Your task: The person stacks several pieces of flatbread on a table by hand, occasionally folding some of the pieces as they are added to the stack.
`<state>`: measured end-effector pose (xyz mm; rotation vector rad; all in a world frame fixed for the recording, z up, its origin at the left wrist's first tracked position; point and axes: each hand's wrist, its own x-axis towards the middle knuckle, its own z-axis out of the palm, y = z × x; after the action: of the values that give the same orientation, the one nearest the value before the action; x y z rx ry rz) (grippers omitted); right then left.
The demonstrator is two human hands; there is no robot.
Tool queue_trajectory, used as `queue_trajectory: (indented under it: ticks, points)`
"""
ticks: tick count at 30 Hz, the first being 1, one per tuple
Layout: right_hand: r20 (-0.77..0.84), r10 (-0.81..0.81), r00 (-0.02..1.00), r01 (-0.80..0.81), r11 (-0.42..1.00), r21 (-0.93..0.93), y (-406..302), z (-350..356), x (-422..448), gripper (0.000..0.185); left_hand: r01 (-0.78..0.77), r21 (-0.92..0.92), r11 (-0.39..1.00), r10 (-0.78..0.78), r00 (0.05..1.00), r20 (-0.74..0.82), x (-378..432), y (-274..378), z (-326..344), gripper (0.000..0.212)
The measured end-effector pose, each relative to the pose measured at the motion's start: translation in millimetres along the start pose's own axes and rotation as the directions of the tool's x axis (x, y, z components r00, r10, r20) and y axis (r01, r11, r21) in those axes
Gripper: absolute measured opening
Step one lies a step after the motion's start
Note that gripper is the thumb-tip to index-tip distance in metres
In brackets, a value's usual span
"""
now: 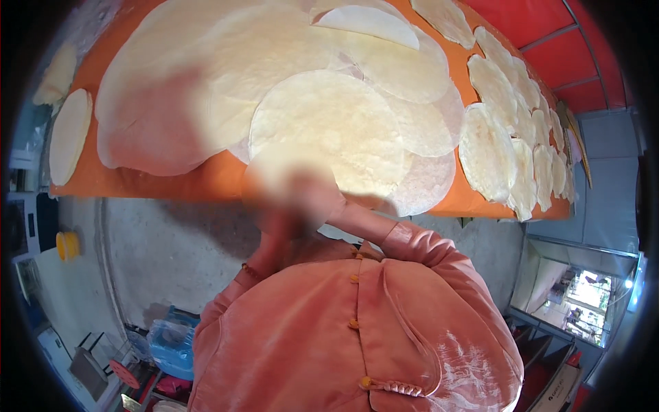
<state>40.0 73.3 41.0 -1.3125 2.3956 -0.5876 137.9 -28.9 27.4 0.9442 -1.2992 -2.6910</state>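
Observation:
My right hand [322,198] and my left hand [280,224] are close together at the front edge of an orange-covered table [216,180]. A blur covers both, so their fingers and anything between them cannot be made out. Just beyond them lies a round, thin, pale dough sheet [324,123] on top of larger overlapping sheets [247,51]. At the back, a whitish sheet [368,23] lies folded over. Floury marks show on the front of my pink top. A reddish blur covers part of the sheets at left.
Several smaller oval dough sheets [486,152] overlap along the table's right side. Another oval sheet [71,136] lies at its left end. On the left are a yellow container [67,245] and a plastic-wrapped blue stool-like object [172,345]. Shelving stands at lower right.

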Motion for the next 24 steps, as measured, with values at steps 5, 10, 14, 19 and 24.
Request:
queue_trajectory:
  ticks: [5, 10, 14, 19, 24]
  points:
    - [-0.228, -0.146, 0.963, 0.135, 0.989, -0.065, 23.6, 51.9, 11.5, 0.036, 0.044, 0.036, 0.998, -0.04, 0.994, -0.103, -5.8, -4.8, -5.3, 0.023]
    - [-0.081, 0.122, 0.989, -0.095, 0.956, 0.279, 10.9, 32.5, -12.0, 0.041, -0.048, 0.019, 0.999, 0.046, 0.996, 0.075, 9.0, -15.9, -20.1, 0.019]
    - [-0.152, 0.105, 0.983, -0.085, 0.987, 0.136, 0.0, 10.7, -13.4, 0.046, -0.047, 0.016, 0.999, 0.045, 0.99, 0.131, 9.1, -3.4, -15.9, 0.022]
    - [-0.182, 0.004, 0.983, -0.012, 0.999, -0.043, 7.8, 12.1, -15.3, 0.046, 0.049, -0.045, 0.998, -0.04, 0.982, 0.185, 22.4, -1.7, -18.6, 0.017]
    - [-0.261, -0.047, 0.964, -0.001, 0.984, -0.18, -12.9, -3.9, -32.7, 0.049, 0.098, -0.021, 0.995, -0.093, 0.981, 0.169, 29.2, -12.4, -38.9, 0.015]
